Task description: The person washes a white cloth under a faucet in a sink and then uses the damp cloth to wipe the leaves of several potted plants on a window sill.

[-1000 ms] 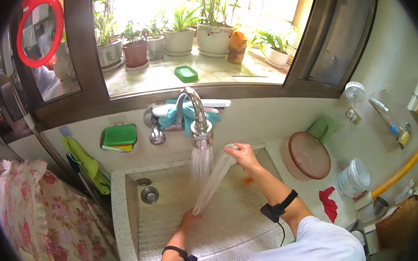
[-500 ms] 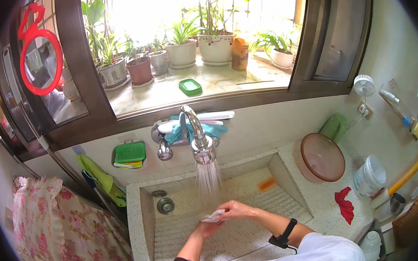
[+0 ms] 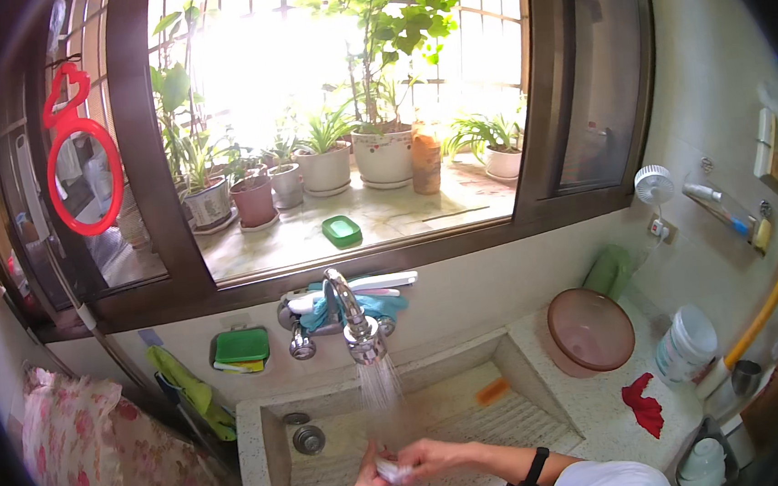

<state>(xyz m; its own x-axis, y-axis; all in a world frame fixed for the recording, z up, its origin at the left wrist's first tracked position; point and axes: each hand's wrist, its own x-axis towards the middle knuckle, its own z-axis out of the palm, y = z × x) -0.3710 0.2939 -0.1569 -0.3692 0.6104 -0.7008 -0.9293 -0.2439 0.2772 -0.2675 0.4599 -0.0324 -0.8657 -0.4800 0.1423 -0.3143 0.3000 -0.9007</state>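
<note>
Water sprays from the chrome faucet into the speckled stone sink, just above my hands. Low in the basin, a small bunched white cloth is pinched between my left hand and my right hand. The fingers of both are closed around it, partly blurred and hidden. An orange bar lies at the back right of the basin, and the drain is at the left.
A pink plastic basin, white bucket and red cloth occupy the right ledge. Plant pots line the sill. A green box hangs on the wall. A floral curtain hangs at the left.
The cloth was stretched between my hands a second ago; now it is bunched up, with my hands together and lower in view. The camera has tilted upward, showing more window.
</note>
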